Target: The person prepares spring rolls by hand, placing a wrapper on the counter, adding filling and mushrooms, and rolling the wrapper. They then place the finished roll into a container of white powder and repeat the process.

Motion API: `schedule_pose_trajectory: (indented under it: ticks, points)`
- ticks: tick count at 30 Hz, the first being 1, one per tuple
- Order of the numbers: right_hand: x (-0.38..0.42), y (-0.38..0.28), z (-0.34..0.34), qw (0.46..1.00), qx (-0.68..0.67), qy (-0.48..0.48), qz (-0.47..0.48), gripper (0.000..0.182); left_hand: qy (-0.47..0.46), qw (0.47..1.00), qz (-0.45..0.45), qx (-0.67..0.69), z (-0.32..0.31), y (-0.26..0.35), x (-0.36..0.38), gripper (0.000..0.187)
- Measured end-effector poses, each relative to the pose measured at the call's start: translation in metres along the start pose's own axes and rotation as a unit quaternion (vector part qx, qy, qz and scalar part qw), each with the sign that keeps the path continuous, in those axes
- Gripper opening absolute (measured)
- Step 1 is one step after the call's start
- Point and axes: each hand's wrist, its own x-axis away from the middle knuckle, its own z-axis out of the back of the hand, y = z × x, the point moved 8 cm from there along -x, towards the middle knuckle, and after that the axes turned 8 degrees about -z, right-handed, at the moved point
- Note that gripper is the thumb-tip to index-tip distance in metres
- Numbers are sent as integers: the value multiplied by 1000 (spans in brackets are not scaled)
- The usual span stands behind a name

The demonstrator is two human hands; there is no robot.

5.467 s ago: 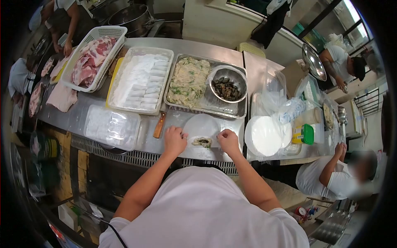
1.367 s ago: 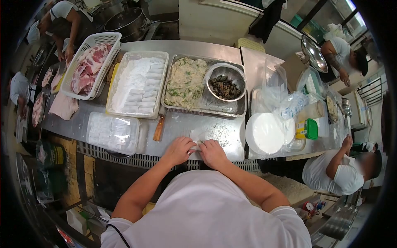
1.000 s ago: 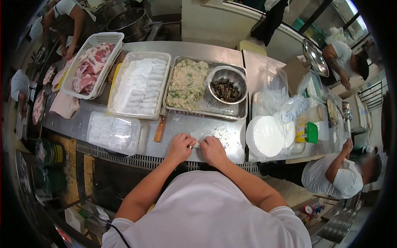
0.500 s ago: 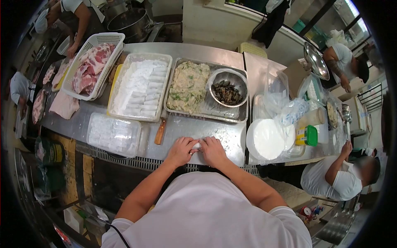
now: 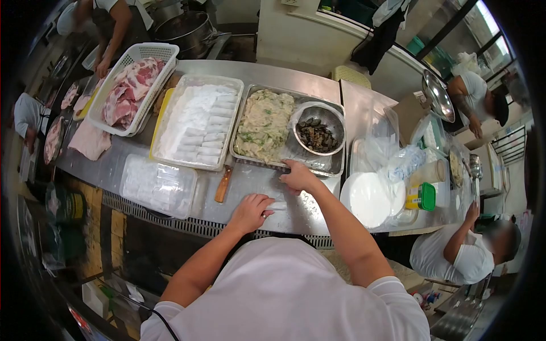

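One white roll [image 5: 277, 206] lies against the left hand's [image 5: 250, 213] fingertips.

Right hand [image 5: 300, 177] off the roll [image 5: 277, 206] — now forward at the near edge of the metal tray [image 5: 307, 160]. Both hands were pinched together over the roll 0.5 s ago. Flat round wrapper with exposed filling at 5.5 s ago — now a closed white roll.

At ten o'clock, a white basket [image 5: 98, 116], patterned with small holes, frames red meat [image 5: 132, 88] marbled white. The mix [image 5: 263, 126] at twelve is beige flecked green. The handle [image 5: 223, 184] is orange-brown. Toward three, the yellow tub [image 5: 413, 198] has a green lid [image 5: 427, 196].
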Motion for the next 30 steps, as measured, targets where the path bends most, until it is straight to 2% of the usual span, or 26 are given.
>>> schedule_pose_trajectory:
  ticks: [4,7,10,11,12,13,14,17,20,23,26,29,30]
  points:
    - [-2,-8,-19,983,-166,-76,4,72,4,1000,-7,-6,1,0,1,38]
    - [6,-1,-21,927,-338,-164,-2,71,12,1000,-2,4,0,-1,3,38]
    - [18,13,-23,913,-355,-203,8,74,24,1000,-5,9,1,0,5,38]
    - [21,15,-20,958,-227,-148,93,76,28,1000,-9,9,1,0,4,38]
    - [25,19,-21,976,-92,-89,175,77,26,1000,-9,8,1,-1,4,38]
    - [36,14,-22,966,44,-27,253,79,24,1000,-10,7,0,-2,4,39]
    - [39,22,-26,946,212,14,245,87,23,1000,-11,6,-1,-2,4,39]
    - [56,23,-42,821,453,119,327,86,21,1000,-11,12,-2,-3,5,39]
    - [57,26,-55,726,557,157,372,79,27,999,-17,-1,-3,-3,6,39]
    - [54,34,-62,670,620,146,381,70,32,999,-25,5,2,2,3,39]
    - [66,50,-41,659,630,158,379,68,21,1000,-9,9,1,0,4,39]
    - [78,68,-27,666,651,147,333,67,22,1000,-4,19,-1,-2,4,38]
    - [97,53,-24,699,591,169,365,66,23,1000,-2,20,-2,-3,5,38]
